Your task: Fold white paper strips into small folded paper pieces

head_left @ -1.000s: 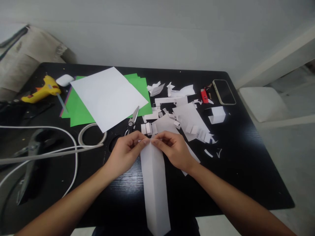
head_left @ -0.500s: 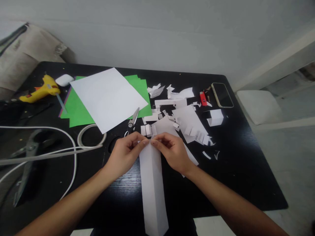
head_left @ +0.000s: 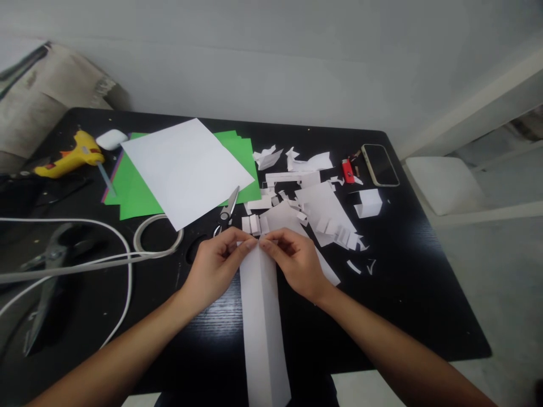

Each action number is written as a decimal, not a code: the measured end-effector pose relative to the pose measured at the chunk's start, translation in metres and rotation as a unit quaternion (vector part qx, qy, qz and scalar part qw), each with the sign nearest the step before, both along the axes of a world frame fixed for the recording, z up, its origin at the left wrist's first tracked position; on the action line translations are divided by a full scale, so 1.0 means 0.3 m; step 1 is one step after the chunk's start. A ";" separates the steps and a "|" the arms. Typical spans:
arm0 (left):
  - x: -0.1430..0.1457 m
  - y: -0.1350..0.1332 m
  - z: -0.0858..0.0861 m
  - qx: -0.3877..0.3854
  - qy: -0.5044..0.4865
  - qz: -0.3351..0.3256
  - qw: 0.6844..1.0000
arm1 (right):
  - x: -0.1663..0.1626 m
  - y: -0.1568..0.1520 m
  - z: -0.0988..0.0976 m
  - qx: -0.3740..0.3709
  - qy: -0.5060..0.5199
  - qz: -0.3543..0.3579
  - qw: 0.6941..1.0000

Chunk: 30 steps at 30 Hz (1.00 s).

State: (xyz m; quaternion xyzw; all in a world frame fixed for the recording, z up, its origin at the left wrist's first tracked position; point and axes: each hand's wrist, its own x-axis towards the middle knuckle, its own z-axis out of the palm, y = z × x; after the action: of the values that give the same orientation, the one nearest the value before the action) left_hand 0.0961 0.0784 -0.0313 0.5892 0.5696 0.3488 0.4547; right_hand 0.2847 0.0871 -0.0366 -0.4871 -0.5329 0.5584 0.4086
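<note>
A long strip of white paper (head_left: 259, 322), creased lengthwise down its middle, runs from my fingertips toward my lap. My left hand (head_left: 218, 260) pinches its far end just left of the crease. On the other side of the crease, my right hand (head_left: 297, 260) pinches the same end between thumb and fingers. The fingertips of both hands almost meet there. Beyond the left hand lie scissors (head_left: 228, 212) with dark handles, partly hidden by that hand. Cut white paper scraps (head_left: 328, 209) spread over the table past the right hand.
A white sheet (head_left: 189, 169) lies over green sheets (head_left: 139, 195) at the back. To the left are a yellow glue gun (head_left: 78, 155), larger dark-handled shears (head_left: 51, 271) and a white cable (head_left: 127, 265). A red lighter (head_left: 348, 170) and a phone (head_left: 379, 165) rest at back right.
Both hands keep their pinch on the paper strip and have hardly moved. The view has shifted very slightly.
</note>
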 end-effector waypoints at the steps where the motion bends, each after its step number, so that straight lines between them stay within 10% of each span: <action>1: 0.002 -0.001 -0.001 0.001 -0.003 0.002 1.000 | 0.000 0.000 0.000 0.002 -0.001 -0.001 1.000; 23: 0.005 -0.004 -0.001 -0.002 -0.020 0.033 0.999 | 0.001 0.013 0.006 -0.073 0.056 0.015 0.996; 30: -0.006 0.009 0.023 -0.110 -0.184 0.017 0.977 | 0.025 0.043 0.014 -0.136 0.103 0.040 0.985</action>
State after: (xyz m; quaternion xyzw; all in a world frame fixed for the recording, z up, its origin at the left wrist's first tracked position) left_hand 0.0944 0.0812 -0.0246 0.4515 0.5213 0.3936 0.6078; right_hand 0.2922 0.0999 -0.0325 -0.4561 -0.4263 0.6889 0.3683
